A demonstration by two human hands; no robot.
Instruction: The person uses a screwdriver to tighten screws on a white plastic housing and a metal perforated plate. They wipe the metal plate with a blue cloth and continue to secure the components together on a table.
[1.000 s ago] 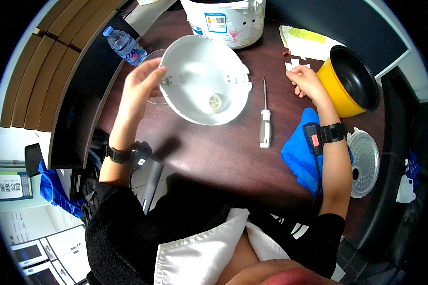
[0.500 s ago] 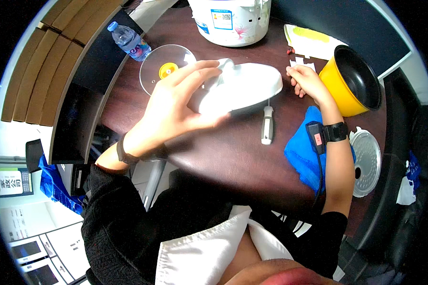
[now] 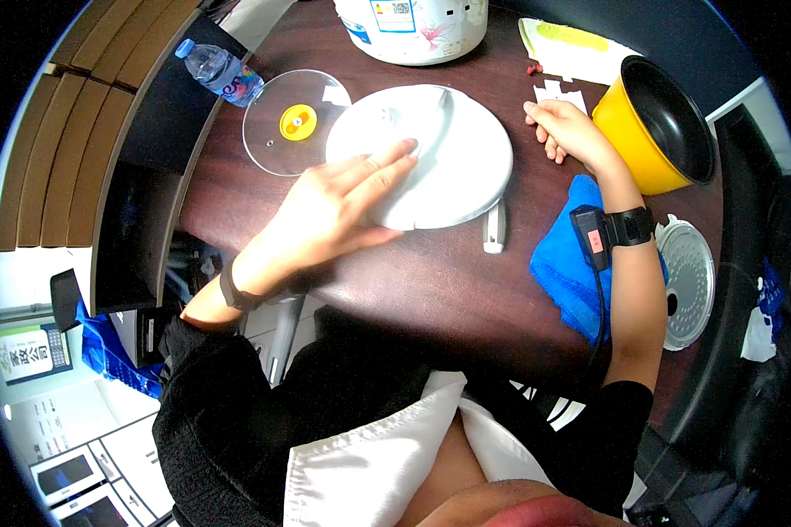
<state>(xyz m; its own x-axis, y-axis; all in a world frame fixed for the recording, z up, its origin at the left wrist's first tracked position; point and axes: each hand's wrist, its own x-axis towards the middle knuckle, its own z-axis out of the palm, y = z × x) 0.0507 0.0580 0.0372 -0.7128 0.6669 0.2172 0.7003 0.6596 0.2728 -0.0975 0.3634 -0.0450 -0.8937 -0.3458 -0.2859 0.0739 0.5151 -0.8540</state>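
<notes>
A round white rice cooker lid with a raised handle lies flat on the dark table in front of me. My left hand rests on its left part, fingers stretched and slightly apart. From under the lid's right edge sticks a grey-and-white screwdriver handle; its shaft is hidden. My right hand is loosely closed near a torn white paper piece. Anything in its curled fingers is hidden. Beside the white lid is a clear glass lid with a yellow knob.
A white rice cooker body stands at the back. To the right are a yellow inner pot, a blue cloth under my right forearm, and a perforated round plate. A water bottle is at the left.
The white lid has gone from tilted and raised to flat on the table, now over the screwdriver's shaft. My left hand has moved down with it and flattened. My right hand stayed nearly still.
</notes>
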